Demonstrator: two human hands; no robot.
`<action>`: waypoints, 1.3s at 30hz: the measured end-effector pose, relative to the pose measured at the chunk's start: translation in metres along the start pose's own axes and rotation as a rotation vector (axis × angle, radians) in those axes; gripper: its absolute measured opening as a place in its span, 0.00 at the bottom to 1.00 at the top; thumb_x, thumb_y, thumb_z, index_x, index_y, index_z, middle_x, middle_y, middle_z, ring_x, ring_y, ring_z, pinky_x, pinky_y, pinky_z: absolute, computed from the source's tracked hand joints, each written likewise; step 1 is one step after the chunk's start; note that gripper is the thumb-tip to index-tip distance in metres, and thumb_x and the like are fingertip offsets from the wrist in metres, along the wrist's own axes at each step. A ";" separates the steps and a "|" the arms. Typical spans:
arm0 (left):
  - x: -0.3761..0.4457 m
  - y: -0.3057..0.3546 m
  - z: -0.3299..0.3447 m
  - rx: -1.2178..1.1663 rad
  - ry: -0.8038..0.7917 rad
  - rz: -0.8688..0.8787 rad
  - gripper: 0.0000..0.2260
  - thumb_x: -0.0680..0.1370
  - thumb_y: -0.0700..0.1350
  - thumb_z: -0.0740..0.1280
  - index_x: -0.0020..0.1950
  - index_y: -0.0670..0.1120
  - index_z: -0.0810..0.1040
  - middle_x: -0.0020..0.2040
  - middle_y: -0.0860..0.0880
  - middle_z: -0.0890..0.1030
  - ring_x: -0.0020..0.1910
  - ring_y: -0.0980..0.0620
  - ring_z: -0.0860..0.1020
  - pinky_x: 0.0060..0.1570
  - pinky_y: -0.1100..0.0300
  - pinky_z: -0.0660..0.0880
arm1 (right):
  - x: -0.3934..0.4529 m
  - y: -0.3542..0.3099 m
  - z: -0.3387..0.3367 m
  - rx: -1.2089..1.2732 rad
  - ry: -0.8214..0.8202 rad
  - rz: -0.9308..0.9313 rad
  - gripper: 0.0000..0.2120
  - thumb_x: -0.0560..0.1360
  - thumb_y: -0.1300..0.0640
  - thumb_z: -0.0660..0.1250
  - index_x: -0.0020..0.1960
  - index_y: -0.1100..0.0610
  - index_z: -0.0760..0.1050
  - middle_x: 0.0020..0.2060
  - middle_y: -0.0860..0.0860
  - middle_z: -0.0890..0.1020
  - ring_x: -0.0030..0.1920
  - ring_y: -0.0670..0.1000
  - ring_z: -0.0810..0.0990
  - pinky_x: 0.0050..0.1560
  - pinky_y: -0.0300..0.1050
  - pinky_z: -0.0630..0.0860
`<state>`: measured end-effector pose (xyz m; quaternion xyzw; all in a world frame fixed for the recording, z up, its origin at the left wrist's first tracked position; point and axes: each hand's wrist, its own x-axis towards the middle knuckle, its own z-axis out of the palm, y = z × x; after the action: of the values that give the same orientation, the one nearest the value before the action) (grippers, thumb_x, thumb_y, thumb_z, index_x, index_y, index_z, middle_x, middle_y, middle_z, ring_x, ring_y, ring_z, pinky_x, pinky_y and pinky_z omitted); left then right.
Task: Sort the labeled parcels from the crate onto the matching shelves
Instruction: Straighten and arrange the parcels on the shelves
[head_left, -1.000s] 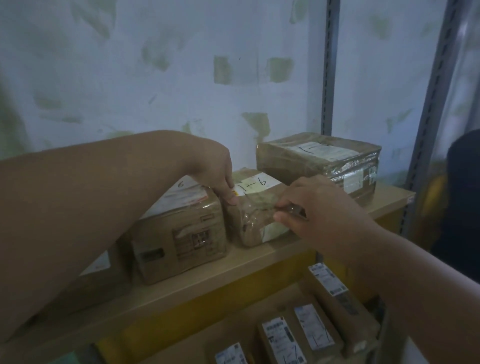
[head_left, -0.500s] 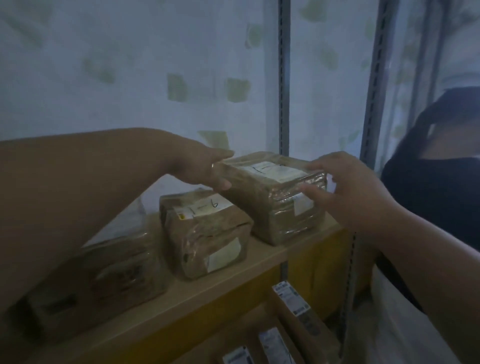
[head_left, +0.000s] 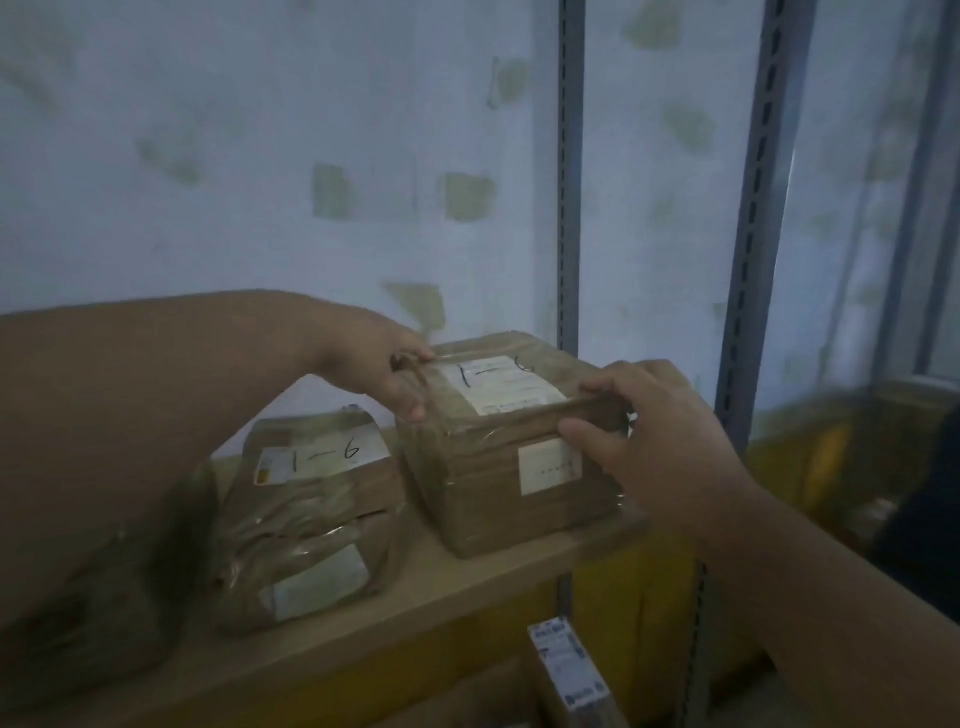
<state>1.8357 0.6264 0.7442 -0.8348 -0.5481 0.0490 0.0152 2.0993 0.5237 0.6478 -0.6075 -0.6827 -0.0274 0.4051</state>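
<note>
A brown taped parcel (head_left: 498, 467) with a white label marked 1-6 on top stands at the right end of the wooden shelf (head_left: 467, 582). My left hand (head_left: 389, 364) grips its upper left corner, thumb on the side. My right hand (head_left: 654, 431) grips its upper right corner, fingers over the top edge and thumb on the front. Left of it lies a second brown parcel (head_left: 311, 525), also marked 1-6, untouched. A third parcel (head_left: 98, 623) sits blurred at the far left, partly behind my left forearm.
A grey slotted upright (head_left: 569, 208) stands right behind the held parcel, another upright (head_left: 753, 234) further right. More labelled boxes (head_left: 569, 670) lie on the lower shelf. A white patched wall backs the rack. A person in dark clothing stands at the right edge.
Both hands left the middle 1-6 parcel, moved right to the end parcel and closed on its top corners. The view has shifted right.
</note>
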 end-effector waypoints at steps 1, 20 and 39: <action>0.001 0.000 0.001 -0.016 0.008 -0.004 0.41 0.69 0.65 0.73 0.78 0.60 0.60 0.75 0.50 0.70 0.73 0.49 0.69 0.74 0.48 0.63 | 0.000 0.000 0.000 -0.004 -0.001 0.002 0.20 0.73 0.40 0.71 0.63 0.44 0.75 0.59 0.44 0.71 0.54 0.45 0.73 0.57 0.47 0.79; -0.053 0.030 -0.009 -0.003 0.167 -0.059 0.32 0.72 0.62 0.73 0.74 0.62 0.66 0.67 0.58 0.75 0.63 0.57 0.74 0.59 0.58 0.71 | 0.021 -0.029 -0.028 0.070 -0.025 -0.246 0.29 0.73 0.37 0.69 0.71 0.43 0.66 0.68 0.40 0.69 0.63 0.42 0.70 0.58 0.38 0.66; -0.388 0.003 0.154 -0.112 0.823 -0.408 0.20 0.75 0.61 0.62 0.64 0.56 0.77 0.58 0.56 0.80 0.58 0.53 0.75 0.57 0.54 0.72 | -0.131 -0.259 0.023 0.438 -0.161 -0.594 0.17 0.76 0.42 0.67 0.62 0.46 0.73 0.56 0.40 0.75 0.57 0.41 0.74 0.53 0.38 0.71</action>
<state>1.6701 0.2651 0.6159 -0.6595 -0.6513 -0.3204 0.1957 1.8578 0.3633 0.6733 -0.2825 -0.8484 0.0507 0.4449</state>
